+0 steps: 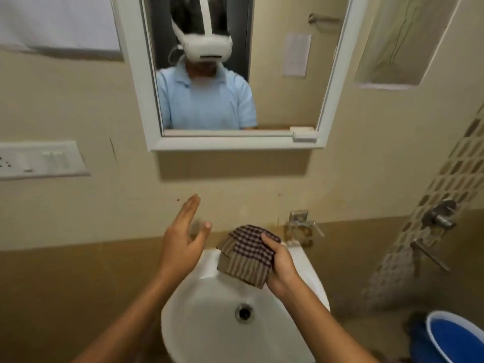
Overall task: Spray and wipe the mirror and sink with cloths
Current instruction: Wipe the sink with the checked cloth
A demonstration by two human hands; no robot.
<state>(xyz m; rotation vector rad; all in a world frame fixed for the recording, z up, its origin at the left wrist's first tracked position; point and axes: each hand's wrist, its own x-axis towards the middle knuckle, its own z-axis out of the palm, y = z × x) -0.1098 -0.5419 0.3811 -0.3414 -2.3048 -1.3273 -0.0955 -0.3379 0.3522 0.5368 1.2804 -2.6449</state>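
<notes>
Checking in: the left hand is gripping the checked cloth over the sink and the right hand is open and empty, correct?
Not quite: the hands are swapped. The head view shows the right hand gripping the checked cloth over the sink, while the left hand is open and empty, fingers spread above the basin's left edge.

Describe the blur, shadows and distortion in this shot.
Head view: wide-angle bending tilts the mirror frame and walls; the mirror casts a dark shadow on the wall beneath; the raised left hand is slightly motion-blurred; the tiled corner at right smears; lighting is dim and warm.
</notes>
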